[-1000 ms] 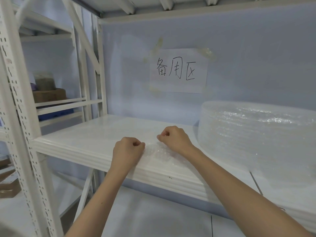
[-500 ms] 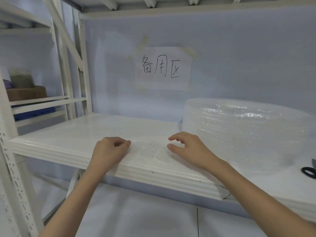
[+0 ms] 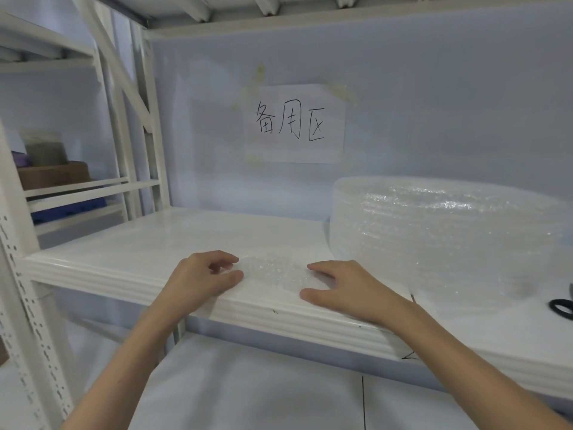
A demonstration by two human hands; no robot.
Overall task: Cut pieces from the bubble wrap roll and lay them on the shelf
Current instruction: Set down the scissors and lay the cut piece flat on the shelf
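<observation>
Bubble wrap piece (image 3: 274, 271) lies flat near the shelf (image 3: 124, 243) front edge between the loosely open, empty fingers of left hand (image 3: 204, 279) and right hand (image 3: 344, 290), so one piece looks laid, with the roll (image 3: 443, 231) and scissors (image 3: 561, 307) waiting rightward for more

Left hand (image 3: 201, 279) and right hand (image 3: 344, 290), fists a second ago, now uncurled, spread wider apart at either end of small clear bubble wrap piece (image 3: 273, 271), lying flatter on white metal shelf (image 3: 124, 252).

Both hands, left hand (image 3: 201, 279) and right hand (image 3: 347, 290), flank a bubble wrap piece (image 3: 273, 271) on the shelf (image 3: 124, 243).
</observation>
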